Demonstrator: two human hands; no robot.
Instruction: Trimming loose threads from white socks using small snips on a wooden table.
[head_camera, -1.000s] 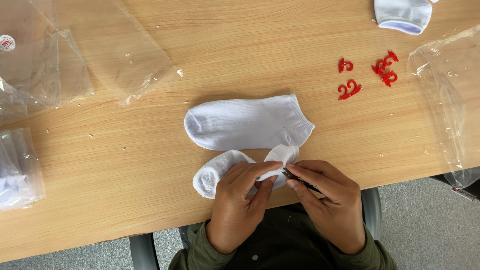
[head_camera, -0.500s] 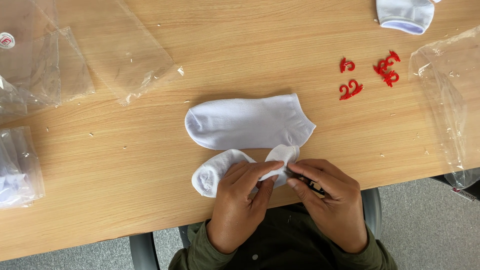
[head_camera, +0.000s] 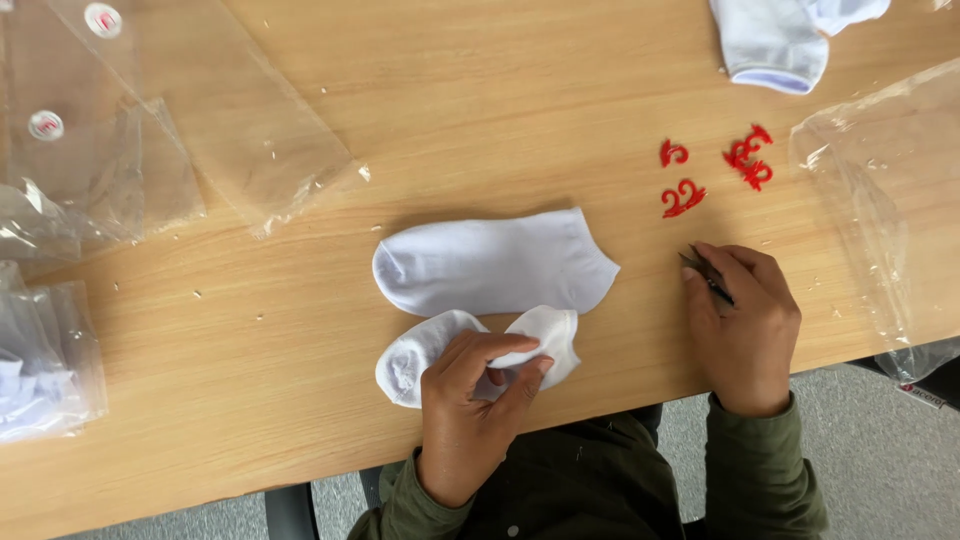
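Two socks, one pinched at the table edge

Two white socks lie on the table (head_camera: 250, 330). The left hand (head_camera: 470, 410) pinches the near sock (head_camera: 420, 355), thumb and fingers closed on its middle, close to the table's near edge. The flat sock (head_camera: 490, 262) lies just beyond it, the two almost touching. The right hand (head_camera: 742, 325) rests on the wood to the right, fingers curled around a thin dark tool (head_camera: 708, 278). Red clips (head_camera: 712, 172) lie beyond that hand. Clear bags (head_camera: 200, 110) sit far left and far right.
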